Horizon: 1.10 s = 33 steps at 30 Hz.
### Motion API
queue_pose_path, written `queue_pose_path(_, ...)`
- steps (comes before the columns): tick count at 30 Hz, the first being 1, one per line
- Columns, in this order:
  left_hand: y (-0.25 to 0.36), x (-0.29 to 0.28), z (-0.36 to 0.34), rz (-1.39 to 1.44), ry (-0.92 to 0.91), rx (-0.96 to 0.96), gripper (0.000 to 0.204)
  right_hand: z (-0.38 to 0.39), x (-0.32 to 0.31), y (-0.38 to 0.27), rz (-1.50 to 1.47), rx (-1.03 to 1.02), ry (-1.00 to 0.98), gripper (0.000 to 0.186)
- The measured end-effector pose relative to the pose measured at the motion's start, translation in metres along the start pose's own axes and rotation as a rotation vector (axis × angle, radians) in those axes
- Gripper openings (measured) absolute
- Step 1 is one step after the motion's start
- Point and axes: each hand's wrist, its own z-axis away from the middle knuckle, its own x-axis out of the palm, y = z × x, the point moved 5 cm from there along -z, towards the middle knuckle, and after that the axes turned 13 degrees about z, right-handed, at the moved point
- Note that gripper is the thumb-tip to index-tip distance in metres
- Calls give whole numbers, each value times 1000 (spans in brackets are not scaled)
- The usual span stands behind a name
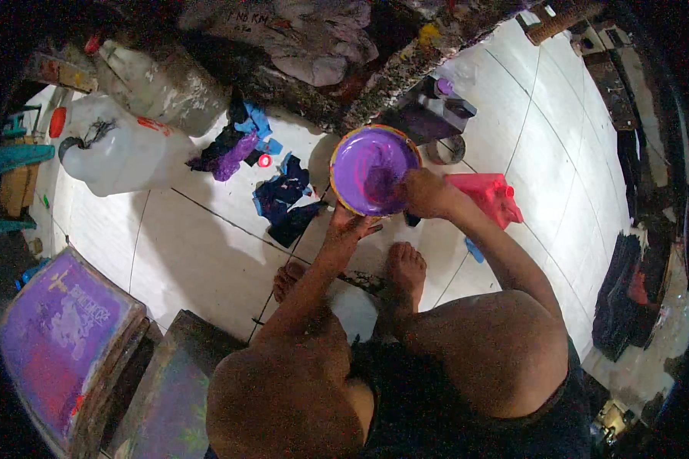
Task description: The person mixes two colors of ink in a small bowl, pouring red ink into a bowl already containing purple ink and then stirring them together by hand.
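Note:
A round tub of purple paint (352, 164) with a yellowish rim is held up in front of my feet. Beneath its near edge, my left hand (349, 220) grips and supports the tub. My right hand (425, 193) is closed at the tub's right rim, fingers curled down toward the paint. Whatever it holds is hidden by the hand and the dark patch in the paint. Pinkish swirls run through the purple surface. Just right of that hand lies a red plastic jerrycan (488, 197) on the tiles.
Dark and purple-stained rags (283, 191) lie left of the tub, with a red cap (265, 161) among them. A big whitish jug (122, 157) stands far left. Purple-painted screen frames (65, 321) lean at lower left. Behind the tub are a dark container (429, 115) and a tin (445, 149).

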Motion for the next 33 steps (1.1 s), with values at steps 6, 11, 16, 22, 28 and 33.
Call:
queue_pose_path(6,2,9,9,50,25,-42,83,-2,-24,-1,-593,242,-223,23)
queue_pose_path(11,0,-12,7,-38,-14,15,82,13,-93,15,-587,319,146,24)
queue_pose_path(16,-4,-10,6,88,39,-47,84,4,-52,1,-317,101,94,25)
queue_pose_path(22,2,7,8,95,-92,53,85,26,-36,-2,-233,169,292,23)
queue_pose_path(28,8,17,19,119,-11,31,93,23,-9,-3,-42,110,10,22)
queue_pose_path(33,-8,0,16,171,32,89,97,20,-35,14,-278,286,78,25)
